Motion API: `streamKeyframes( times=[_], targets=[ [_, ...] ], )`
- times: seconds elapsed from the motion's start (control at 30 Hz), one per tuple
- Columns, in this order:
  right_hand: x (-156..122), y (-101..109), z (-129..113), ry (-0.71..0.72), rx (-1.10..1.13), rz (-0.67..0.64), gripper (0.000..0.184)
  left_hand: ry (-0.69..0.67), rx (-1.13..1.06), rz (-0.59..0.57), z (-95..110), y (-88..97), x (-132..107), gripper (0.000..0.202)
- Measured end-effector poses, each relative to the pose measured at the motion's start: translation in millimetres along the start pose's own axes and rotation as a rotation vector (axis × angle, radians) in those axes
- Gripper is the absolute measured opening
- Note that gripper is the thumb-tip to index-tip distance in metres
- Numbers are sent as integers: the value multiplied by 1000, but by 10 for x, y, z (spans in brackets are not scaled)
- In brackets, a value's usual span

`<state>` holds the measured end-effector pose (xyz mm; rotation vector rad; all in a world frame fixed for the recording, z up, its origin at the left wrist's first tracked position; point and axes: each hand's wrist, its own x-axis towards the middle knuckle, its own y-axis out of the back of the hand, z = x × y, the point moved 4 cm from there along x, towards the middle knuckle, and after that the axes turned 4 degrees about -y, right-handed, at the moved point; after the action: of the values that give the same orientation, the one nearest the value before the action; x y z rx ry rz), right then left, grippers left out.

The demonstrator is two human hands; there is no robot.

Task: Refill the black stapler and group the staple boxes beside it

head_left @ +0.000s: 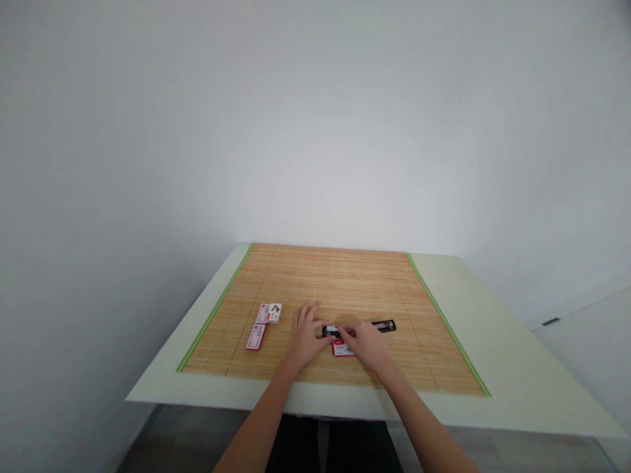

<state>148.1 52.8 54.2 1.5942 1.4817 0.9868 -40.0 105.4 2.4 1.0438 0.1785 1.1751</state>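
Note:
A long black stapler (382, 326) lies across the middle of a bamboo mat (340, 276). My left hand (306, 335) rests on the mat at the stapler's left end, fingers spread and partly flat, thumb touching the black body. My right hand (367, 343) lies over the stapler's middle, fingers curled down onto it. Just under my right hand a small red-and-white box (340, 349) sits on the mat, partly hidden by the fingers.
Two more small red-and-white boxes lie left of my hands, one upright (270, 313) and one flat (256, 337). The mat has green edges and covers a white table (493, 328) set against a plain wall.

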Motion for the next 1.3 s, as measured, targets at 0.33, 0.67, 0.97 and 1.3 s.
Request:
streamKeyframes(
  times=[0.33,0.67,0.97,1.3],
  targets=[
    [-206,527,1361,-57,237,296,74,53,55,-43,-41,-36,16,35],
    [13,587,1282,120,636,72,43,84,20,-82,-44,-51,30,37],
    [350,478,578,330,457,8,33,71,31,-85,-15,-32,17,38],
    [490,10,31,401,321,-127,29,61,38,-76,6,-7,10,40]
  ],
)
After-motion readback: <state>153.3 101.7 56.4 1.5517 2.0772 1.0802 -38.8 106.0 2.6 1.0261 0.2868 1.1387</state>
